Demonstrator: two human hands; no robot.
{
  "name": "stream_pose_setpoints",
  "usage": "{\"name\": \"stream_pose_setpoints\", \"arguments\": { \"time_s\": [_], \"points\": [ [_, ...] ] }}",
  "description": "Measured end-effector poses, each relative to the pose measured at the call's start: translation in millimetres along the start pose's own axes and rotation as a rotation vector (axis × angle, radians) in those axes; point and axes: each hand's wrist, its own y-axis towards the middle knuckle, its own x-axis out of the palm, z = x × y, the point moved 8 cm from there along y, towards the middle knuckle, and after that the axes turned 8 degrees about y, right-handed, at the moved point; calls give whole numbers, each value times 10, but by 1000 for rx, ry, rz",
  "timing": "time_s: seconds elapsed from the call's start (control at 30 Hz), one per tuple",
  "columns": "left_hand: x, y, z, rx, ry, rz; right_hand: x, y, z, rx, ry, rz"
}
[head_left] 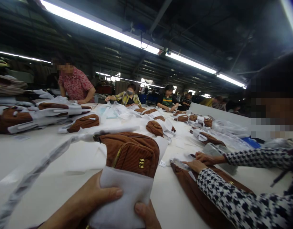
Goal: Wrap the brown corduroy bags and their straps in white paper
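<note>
A brown ribbed corduroy bag with a gold zip and a gold emblem is held up over the table, close to me. White wrapping paper goes around its lower part. From the left, my left hand grips bag and paper, its thumb pressed flat on the paper. Lower down, my right hand closes on the right side, thumb on the paper too. The fingers of both hands are hidden behind the bag. A strap in clear wrapping runs from the bag's top toward the lower left.
To the right, a co-worker's hands in houndstooth sleeves touch another brown bag. Paper-wrapped bags are stacked at left, and several more lie across the white table. Plastic film lies at back right. Other people work along the far side.
</note>
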Motion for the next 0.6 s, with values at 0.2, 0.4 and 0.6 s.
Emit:
{"name": "stream_pose_setpoints", "arguments": {
  "time_s": [0.2, 0.4, 0.6],
  "points": [
    [-39, -50, -10, -11, 57, -47, 49, -32, -124, -47, -101, -51],
    [-115, -107, 284, 82, 137, 61, 28, -138, -258, -105, -457, -26],
    [-16, -222, 374, 21, 179, -27, -137, -190, -784, -196, -573, -85]
  ]
}}
